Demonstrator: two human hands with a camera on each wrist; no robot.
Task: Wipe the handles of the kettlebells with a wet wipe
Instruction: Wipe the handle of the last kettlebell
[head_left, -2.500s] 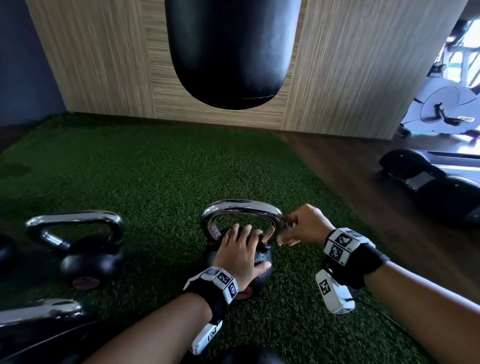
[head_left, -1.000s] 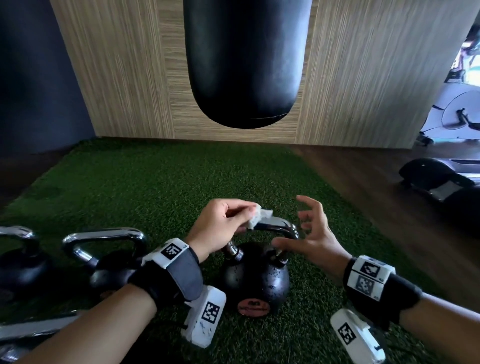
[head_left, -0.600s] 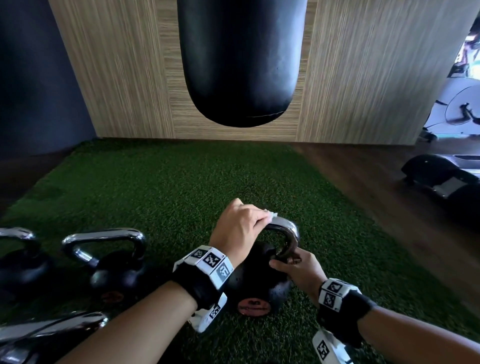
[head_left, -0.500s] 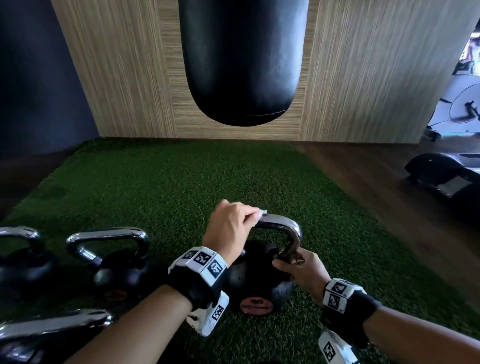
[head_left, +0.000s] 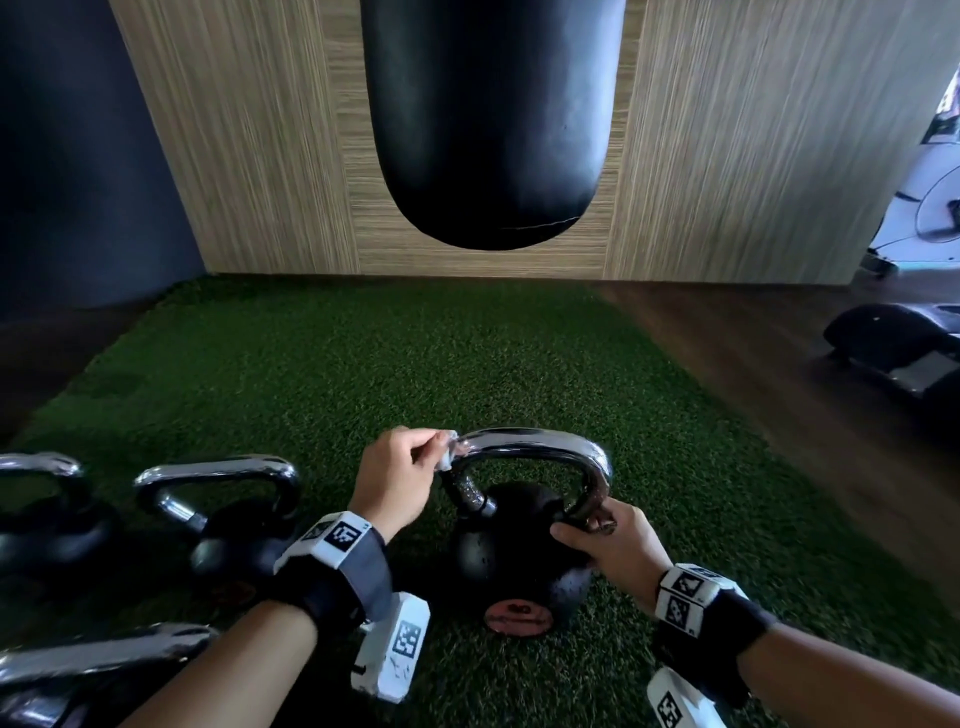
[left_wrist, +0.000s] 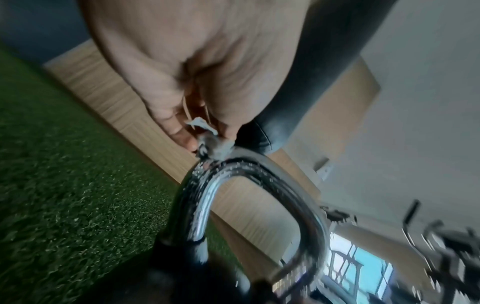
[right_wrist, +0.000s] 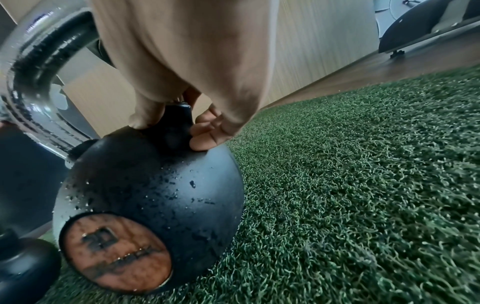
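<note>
Nearest the person, the right hand (head_left: 615, 543) clasps the base of the handle's right leg where it meets the black ball of the kettlebell (head_left: 519, 551), fingers curled round the stem — in the right wrist view the fingertips (right_wrist: 205, 142) press on the ball's shoulder. That hold looks meant to keep the weight from rocking on the green turf (head_left: 415, 364), and it should stay firm while the other hand works.

Just beyond, the left hand (head_left: 397, 480) pinches a small crumpled wet wipe (head_left: 447, 457) between thumb and fingers and sets it against the chrome handle (head_left: 535, 444) at its upper left bend. The wipe is bunched very small, so to do this pass well it likely needs wrapping round the bar and dragging along the whole arch and down both legs, not just dabbing the top — droplets show on the left leg in the left wrist view.

Left of the hands, more kettlebells (head_left: 228, 519) stand on the turf, their handles apart from the wipe. Farther off hangs a black punching bag (head_left: 488, 119) before a wood-panelled wall.
</note>
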